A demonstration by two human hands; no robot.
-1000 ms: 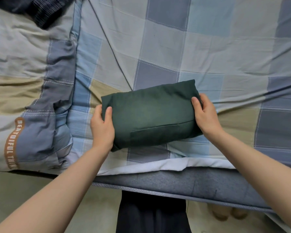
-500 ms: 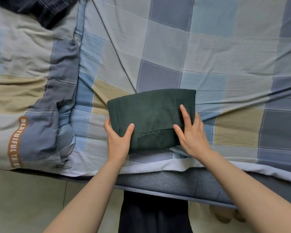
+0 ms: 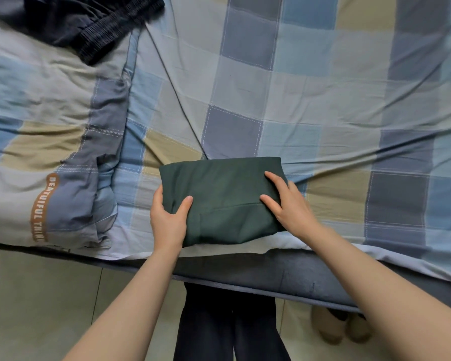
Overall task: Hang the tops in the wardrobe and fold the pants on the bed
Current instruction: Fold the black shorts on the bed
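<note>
Folding step, judged close to done: dark green pants already reduced to a compact rectangular bundle, lying on the checked bed sheet just inside the near edge of the bed. Left hand gripping the bundle's near left corner, thumb on top, fingers tucked out of sight under or behind the edge. Right hand laid flat on the right end, fingers straight and slightly spread, pressing down. Next, probably: smoothing the top or shifting the bundle further in from the edge, calling for an even hold on both ends to keep the folds from slipping open. Around: rumpled checked quilt with brown lettering to the left, well apart from the bundle; dark navy garment with a ribbed waistband at the far left corner, unfolded, seemingly waiting its turn. Below: tiled floor, dark trouser legs, a pair of slippers under the bed edge. Nothing lying between bundle and open sheet.
</note>
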